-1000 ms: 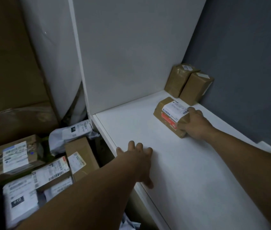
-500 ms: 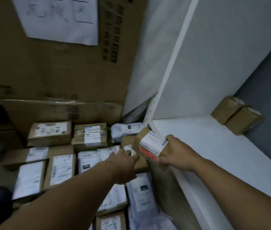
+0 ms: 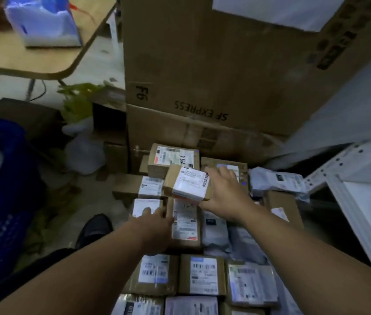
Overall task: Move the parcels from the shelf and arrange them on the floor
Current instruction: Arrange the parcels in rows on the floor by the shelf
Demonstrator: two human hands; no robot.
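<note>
Small rectangular brown cardboard parcel (image 3: 186, 185), glossy white label on top, held above taped, labelled cardboard parcels (image 3: 202, 278) lying in rows on floor (image 3: 77, 196). Right hand (image 3: 223, 198) grip pinching its right edge. Left hand (image 3: 155, 221) grip spread, fingertips touching flat white-labelled box (image 3: 144, 206) below.

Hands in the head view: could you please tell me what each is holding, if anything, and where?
The right hand grips the small labelled parcel by its right end; the left hand holds nothing.
</note>
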